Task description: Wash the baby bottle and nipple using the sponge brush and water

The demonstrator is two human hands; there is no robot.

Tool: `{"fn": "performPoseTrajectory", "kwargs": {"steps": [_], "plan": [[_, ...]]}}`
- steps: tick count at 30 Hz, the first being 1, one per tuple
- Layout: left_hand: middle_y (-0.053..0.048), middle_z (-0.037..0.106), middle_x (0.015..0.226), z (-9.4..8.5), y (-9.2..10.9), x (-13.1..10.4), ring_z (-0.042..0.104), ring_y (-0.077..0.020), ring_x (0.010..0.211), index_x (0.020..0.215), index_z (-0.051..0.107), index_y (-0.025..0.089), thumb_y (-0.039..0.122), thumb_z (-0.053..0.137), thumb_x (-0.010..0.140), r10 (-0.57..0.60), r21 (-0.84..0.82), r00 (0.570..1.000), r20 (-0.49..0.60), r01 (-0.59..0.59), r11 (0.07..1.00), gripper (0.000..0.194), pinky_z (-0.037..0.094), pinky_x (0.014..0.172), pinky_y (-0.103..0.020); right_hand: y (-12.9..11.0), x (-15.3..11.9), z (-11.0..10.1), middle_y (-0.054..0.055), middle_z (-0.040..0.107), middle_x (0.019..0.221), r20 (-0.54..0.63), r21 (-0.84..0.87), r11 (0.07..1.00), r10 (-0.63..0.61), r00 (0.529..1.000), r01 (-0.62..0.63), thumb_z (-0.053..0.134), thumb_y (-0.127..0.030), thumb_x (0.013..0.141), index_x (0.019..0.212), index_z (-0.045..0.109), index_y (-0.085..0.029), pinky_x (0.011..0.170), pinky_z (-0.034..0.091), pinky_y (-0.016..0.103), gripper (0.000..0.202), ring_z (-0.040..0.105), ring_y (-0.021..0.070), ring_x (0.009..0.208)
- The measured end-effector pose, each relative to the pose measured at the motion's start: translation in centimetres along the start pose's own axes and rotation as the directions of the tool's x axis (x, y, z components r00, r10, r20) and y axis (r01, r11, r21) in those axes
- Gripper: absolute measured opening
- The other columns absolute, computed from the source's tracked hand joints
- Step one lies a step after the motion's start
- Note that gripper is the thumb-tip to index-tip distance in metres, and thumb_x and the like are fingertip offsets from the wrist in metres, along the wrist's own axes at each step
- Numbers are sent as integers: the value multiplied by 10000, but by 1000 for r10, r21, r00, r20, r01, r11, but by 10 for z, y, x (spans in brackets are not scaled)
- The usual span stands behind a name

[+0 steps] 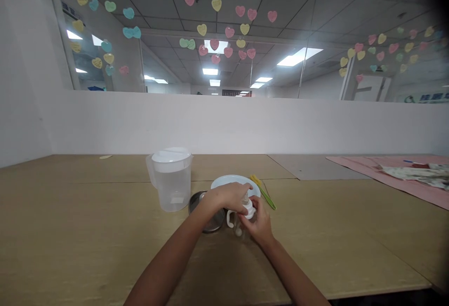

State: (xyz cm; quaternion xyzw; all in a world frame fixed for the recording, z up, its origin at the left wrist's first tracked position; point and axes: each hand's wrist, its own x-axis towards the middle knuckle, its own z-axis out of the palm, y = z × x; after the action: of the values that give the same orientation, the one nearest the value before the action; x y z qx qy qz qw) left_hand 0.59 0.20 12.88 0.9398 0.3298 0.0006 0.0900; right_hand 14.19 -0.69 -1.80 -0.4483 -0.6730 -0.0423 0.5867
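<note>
A clear baby bottle (240,232) with a white collar (250,210) and white side handles is between my two hands, low over the table. My left hand (227,196) reaches over from above, its fingers closed around the clear top part. On the other side, my right hand (260,224) grips the bottle at the white collar with thumb and fingers. My hands hide part of the bottle. Behind them lies a white plate (224,179), with a green-handled brush (268,198) with yellow bristles at its right. A round metal dish (214,224) sits beneath my left wrist.
A clear plastic pitcher (173,189) with a white lid stands left of the metal dish. On the right, a pink cloth (368,170) carries white fabric (414,175) and a blue pen-like item. A white wall with glass above borders the wooden table (87,231).
</note>
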Motion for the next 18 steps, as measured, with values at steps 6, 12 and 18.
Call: {"fn": "performPoseTrajectory", "kwargs": {"steps": [6, 12, 18], "plan": [[-80, 533, 1185, -1, 0, -2, 559, -204, 955, 1308, 212, 216, 389, 607, 635, 36, -78, 999, 4, -36, 996, 799, 436, 737, -253, 2, -1, 0, 53, 620, 855, -20, 0, 1000, -4, 1000, 4, 586, -393, 688, 1018, 420, -184, 624, 501, 268, 424, 616, 176, 741], [-101, 587, 1080, 0, 3, -1, 562, -249, 940, 1248, 371, 178, 489, 513, 696, -121, -52, 990, -67, 117, 992, 649, 439, 724, -299, 1, -1, 1, 46, 616, 802, -39, -39, 999, 6, 999, -8, 599, -437, 684, 970, 417, -190, 590, 496, 267, 419, 613, 175, 697], [-65, 581, 1117, -2, 1, -2, 557, -220, 962, 1285, 307, 231, 325, 568, 654, 11, 8, 1000, -22, -11, 1000, 690, 437, 737, -267, 0, 0, 0, 49, 620, 823, -20, -3, 1000, 11, 1000, -11, 593, -410, 699, 981, 419, -186, 613, 501, 267, 400, 615, 174, 723]]}}
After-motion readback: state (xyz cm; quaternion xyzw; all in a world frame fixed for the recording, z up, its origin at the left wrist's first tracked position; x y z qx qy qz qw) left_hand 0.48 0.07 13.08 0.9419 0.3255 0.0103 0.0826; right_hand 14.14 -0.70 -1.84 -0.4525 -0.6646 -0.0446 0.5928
